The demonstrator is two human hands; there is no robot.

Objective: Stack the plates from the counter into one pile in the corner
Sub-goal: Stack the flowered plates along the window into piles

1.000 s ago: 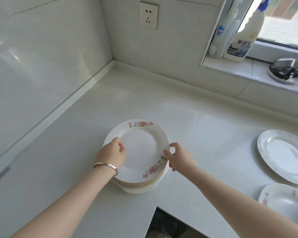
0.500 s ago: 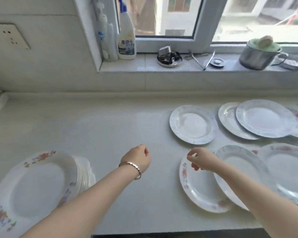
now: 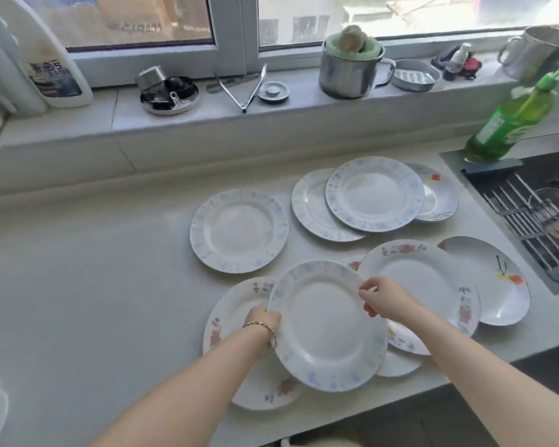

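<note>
The pale counter (image 3: 94,269) runs beneath the window sill (image 3: 207,121), with the sink (image 3: 536,204) let into its 3 o'clock end. Loose plates are spread over the right half of it.

The blue-rimmed plate (image 3: 326,330) nearest the person is in both hands. It lies over a pink-flowered plate (image 3: 226,321) that shows at its 9 and 7 o'clock. I cannot tell whether it is lifted clear.

- **11 o'clock:** a lone blue plate (image 3: 239,230) lies flat by itself.
- **1 o'clock:** an upper blue plate (image 3: 375,193) rests across a lower blue plate (image 3: 307,204).
- **3 o'clock:** a red-flowered plate (image 3: 426,275) overlaps an orange-marked plate (image 3: 497,285).

A white bottle (image 3: 52,59) and a steel mug (image 3: 349,72) stand on the sill. A green bottle (image 3: 510,124) stands at the sink's back corner.

The left hand (image 3: 262,321) grips the blue-rimmed plate's rim at 9 o'clock, fingers curled round the edge. The right hand (image 3: 381,298) pinches the rim at 2 o'clock. A thin bracelet (image 3: 260,327) circles the left wrist.
</note>
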